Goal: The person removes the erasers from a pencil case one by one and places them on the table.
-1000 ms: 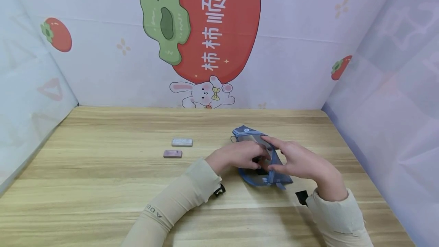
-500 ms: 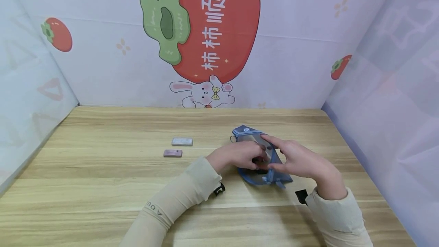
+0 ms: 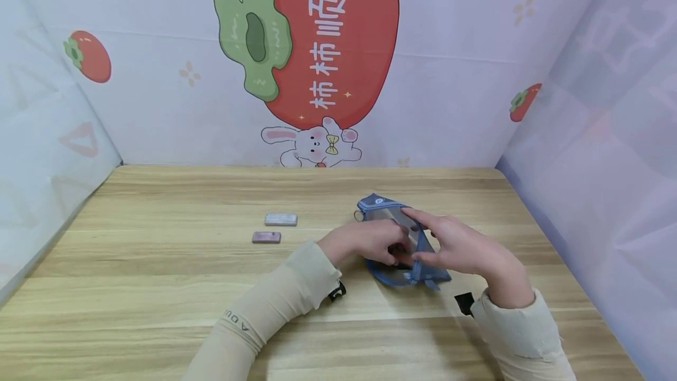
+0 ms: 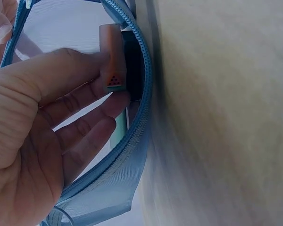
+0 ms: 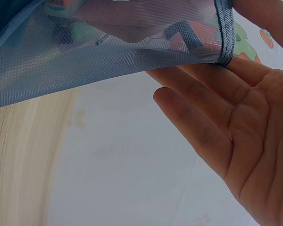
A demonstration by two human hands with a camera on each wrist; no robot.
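1. Nearest, two pale sleeves reached in over the wooden table, one from the left and one from the right.
2. The left hand was inside the pouch, its thumb and fingers pinching a small peach-coloured piece with a watermelon slice on it; it might have been an eraser.
3. The right hand held the right side of the blue pouch, thumb and index finger spread along the opening. The pouch lay unzipped, right of the table's middle.
4. Inside, a dark thing and a green stick showed.
5. Farther left lay a pink block, then a white block just beyond.
6. At the far side stood a patterned wall.
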